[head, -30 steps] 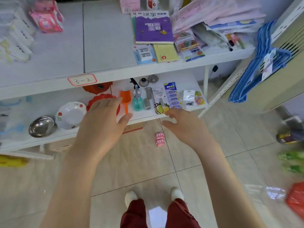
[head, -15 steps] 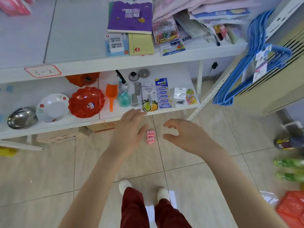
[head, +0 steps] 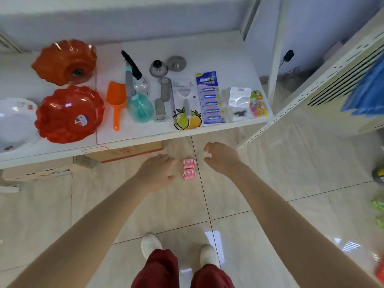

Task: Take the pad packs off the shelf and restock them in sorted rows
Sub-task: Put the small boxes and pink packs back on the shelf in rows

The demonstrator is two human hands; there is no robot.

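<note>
Reach toward pink pad packs (head: 189, 169), centre of frame, lying on floor (head: 166, 208) just below front edge of lower shelf (head: 133, 138). Lower than a second ago: then level with shelf edge, now flanking packs. Left hand (head: 158, 173) just left of packs, fingers straight and relaxed, holding nothing; contact with packs impossible to tell. Right hand (head: 221, 157) just right of packs, fingers loosely curled, gripping nothing, small gap visible. Likely pickup about to begin; packs not yet lifted, sorting into rows still ahead.
</note>
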